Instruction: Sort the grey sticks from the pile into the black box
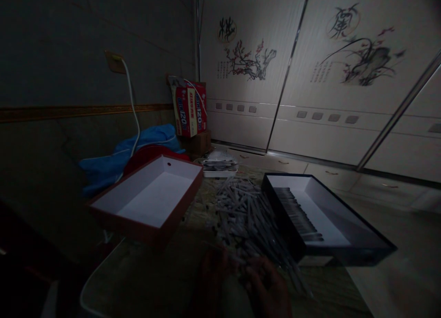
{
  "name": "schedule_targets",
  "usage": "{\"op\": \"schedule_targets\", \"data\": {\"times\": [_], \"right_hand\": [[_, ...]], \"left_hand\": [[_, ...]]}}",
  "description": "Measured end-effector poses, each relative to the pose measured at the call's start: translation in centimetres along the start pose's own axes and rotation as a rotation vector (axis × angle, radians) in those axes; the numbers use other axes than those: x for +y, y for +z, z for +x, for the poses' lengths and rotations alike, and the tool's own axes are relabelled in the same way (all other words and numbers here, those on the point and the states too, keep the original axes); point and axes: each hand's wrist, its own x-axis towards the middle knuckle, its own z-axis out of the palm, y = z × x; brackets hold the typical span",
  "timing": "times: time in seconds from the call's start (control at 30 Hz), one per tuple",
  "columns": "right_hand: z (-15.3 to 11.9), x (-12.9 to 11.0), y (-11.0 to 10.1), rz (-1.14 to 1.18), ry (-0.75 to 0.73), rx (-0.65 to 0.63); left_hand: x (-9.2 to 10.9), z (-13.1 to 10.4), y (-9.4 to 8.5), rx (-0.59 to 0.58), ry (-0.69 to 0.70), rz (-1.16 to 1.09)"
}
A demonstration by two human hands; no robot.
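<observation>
In the dim light, my left hand (pixel 213 263) is curled low at the middle of the table, its fingers dark; what it holds is hard to make out. My right hand (pixel 267 281) is beside it, thumb and fingers pinched on a slim pale stick (pixel 237 259) that points towards the left hand. Just beyond both hands lies a loose heap of slim translucent pen-like sticks (pixel 237 203), some with dark ends. To the right, a dark-edged box (pixel 344 252) holds a row of similar sticks (pixel 296 212) laid side by side.
An open red box with a white inside (pixel 151 194) stands at the left. Behind the heap is a white tray (pixel 220 173) with more sticks. Blue cloth (pixel 148 139), a white cable (pixel 131 93) and a red carton (pixel 189 109) are by the wall.
</observation>
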Motion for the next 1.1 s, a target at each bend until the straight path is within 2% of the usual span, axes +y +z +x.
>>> {"op": "schedule_targets", "data": {"times": [0.13, 0.27, 0.43, 0.53, 0.63, 0.7, 0.87, 1.03, 1.1], "right_hand": [[0.0, -0.1, -0.4, -0.025, 0.063, -0.095], [0.1, 0.3, -0.9, -0.203, -0.033, -0.16], [0.1, 0.7, -0.8, -0.413, -0.204, -0.08], [-0.3, 0.4, -0.4, -0.418, -0.233, -0.057], [-0.7, 0.1, -0.1, -0.416, -0.272, -0.02], [-0.8, 0.2, -0.3, -0.432, -0.277, -0.015], [-0.4, 0.7, -0.8, -0.455, -0.278, -0.118], [-0.6, 0.4, -0.2, -0.398, -0.218, -0.01], [-0.6, 0.4, -0.3, -0.401, -0.24, -0.044]], "left_hand": [[0.8, -0.7, 0.2, -0.03, 0.007, 0.005], [1.3, -1.3, 0.3, -0.054, -0.02, 0.011], [1.2, -1.1, 0.3, -0.012, -0.056, 0.004], [1.6, -1.1, 0.5, 0.033, -0.068, -0.002], [2.4, -1.5, 0.6, 0.014, -0.033, 0.026], [2.7, -1.7, 0.6, -0.006, -0.027, 0.048], [2.3, -1.6, 0.6, 0.038, -0.068, 0.019], [1.9, -1.2, 0.6, 0.044, -0.056, 0.021], [1.7, -1.1, 0.5, 0.06, -0.053, 0.031]]}}
